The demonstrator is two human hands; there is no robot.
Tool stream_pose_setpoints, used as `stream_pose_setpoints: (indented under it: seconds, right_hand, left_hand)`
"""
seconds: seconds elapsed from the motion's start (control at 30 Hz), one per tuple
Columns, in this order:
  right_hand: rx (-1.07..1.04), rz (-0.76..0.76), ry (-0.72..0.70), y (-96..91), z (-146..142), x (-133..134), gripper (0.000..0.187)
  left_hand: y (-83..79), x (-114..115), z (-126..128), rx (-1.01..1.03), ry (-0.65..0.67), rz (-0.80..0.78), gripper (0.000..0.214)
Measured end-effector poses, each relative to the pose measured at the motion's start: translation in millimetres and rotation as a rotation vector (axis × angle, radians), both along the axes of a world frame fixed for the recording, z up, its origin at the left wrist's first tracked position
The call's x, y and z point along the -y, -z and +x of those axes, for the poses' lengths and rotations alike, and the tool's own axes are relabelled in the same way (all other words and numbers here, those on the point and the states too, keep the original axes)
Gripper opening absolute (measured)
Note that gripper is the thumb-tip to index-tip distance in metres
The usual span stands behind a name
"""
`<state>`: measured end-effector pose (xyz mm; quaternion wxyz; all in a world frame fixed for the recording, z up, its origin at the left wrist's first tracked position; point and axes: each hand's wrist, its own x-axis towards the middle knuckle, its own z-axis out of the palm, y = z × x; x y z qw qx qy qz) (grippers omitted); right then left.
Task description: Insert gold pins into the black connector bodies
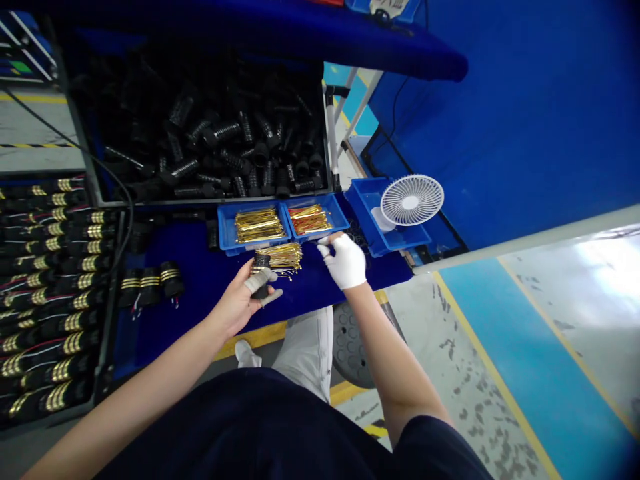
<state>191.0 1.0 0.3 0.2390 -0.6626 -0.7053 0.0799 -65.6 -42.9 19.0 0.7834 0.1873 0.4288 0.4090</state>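
My left hand (240, 300), bare with tape on two fingers, is closed round a short black cylindrical part with gold bands (260, 264), held upright over the blue work mat (200, 280). Right beside it lies a loose bundle of gold pins (286, 256). My right hand (345, 260) wears a white glove and hovers just right of that bundle, fingers pinched together at the edge of a small blue tray of gold and red pins (313, 219). What the pinch holds is too small to see.
A second blue tray of gold pins (256, 225) sits left of the first. A big bin of black ribbed parts (210, 140) fills the back. Finished gold-banded pieces (150, 283) and a full rack (50, 280) lie left. A white fan (411, 200) stands in a blue tray at right.
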Motion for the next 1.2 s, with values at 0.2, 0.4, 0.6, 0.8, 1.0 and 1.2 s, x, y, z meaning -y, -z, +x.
stream_pose_setpoints:
  seconds: [0.2,0.4,0.6,0.8,1.0,1.2]
  right_hand:
    - [-0.162,0.167,-0.275,-3.5,-76.8,42.5,0.008]
    - [0.011,0.253,-0.361,-5.1,-83.5,46.0,0.015]
    - [0.100,0.302,-0.362,-13.1,-82.9,47.2,0.017]
    - [0.085,0.336,-0.368,-16.8,-84.5,50.7,0.020]
    - [0.001,0.186,-0.337,-9.5,-84.2,51.8,0.014]
    - [-0.711,-0.183,-0.211,-5.3,-90.7,49.4,0.032]
  left_hand:
    - [10.0,2.8,5.2,-0.139,0.049,0.260,0.074]
    - [13.8,1.5,-3.0,-0.199,0.070,0.345,0.079]
    - [14.3,1.3,-6.3,-0.261,0.080,0.412,0.077]
    - [6.9,4.0,-6.8,-0.112,0.073,0.240,0.077]
    - [2.0,4.6,-6.1,-0.231,0.025,0.346,0.070]
    - [-10.3,2.7,-12.1,-0.251,0.162,0.445,0.062]
